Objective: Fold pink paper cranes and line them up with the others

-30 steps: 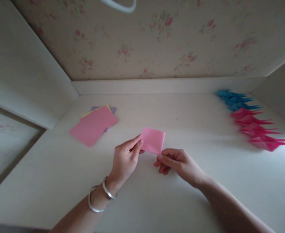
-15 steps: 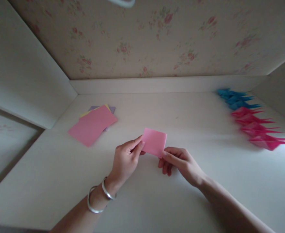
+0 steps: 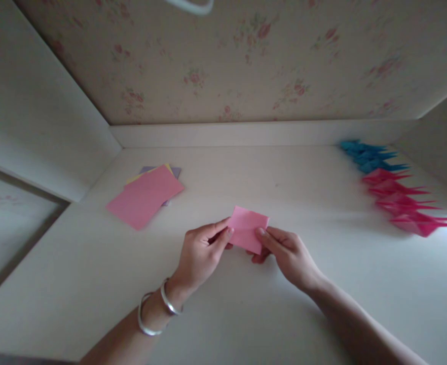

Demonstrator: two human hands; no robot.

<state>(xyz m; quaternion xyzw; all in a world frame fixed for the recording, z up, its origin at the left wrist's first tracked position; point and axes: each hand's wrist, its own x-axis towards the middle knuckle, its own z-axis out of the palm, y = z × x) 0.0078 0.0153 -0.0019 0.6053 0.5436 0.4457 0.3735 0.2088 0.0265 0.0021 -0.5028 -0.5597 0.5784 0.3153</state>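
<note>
A small square of folded pink paper (image 3: 247, 229) is held a little above the white tabletop, tilted slightly down to the right. My left hand (image 3: 204, 251) pinches its left edge, thumb on top and fingers behind. On the opposite edge, my right hand (image 3: 288, 252) grips it with the thumb pressed on the near face and the other fingers curled beneath. The paper's underside and the fingertips behind it are hidden. Two silver bangles (image 3: 170, 298) circle my left wrist.
Pink sheets (image 3: 145, 197) lie at the left over a yellow sheet (image 3: 133, 178) and a purple sheet (image 3: 177, 171). Along the right stand several blue folded paper figures (image 3: 373, 154) and several deep pink ones (image 3: 413, 221). A floral-papered wall (image 3: 223, 66) rises behind the white table (image 3: 223, 324).
The pink paper has shifted slightly right and nearer to me. My right thumb has moved from its lower corner up onto its right edge, and my left hand has followed the paper.
</note>
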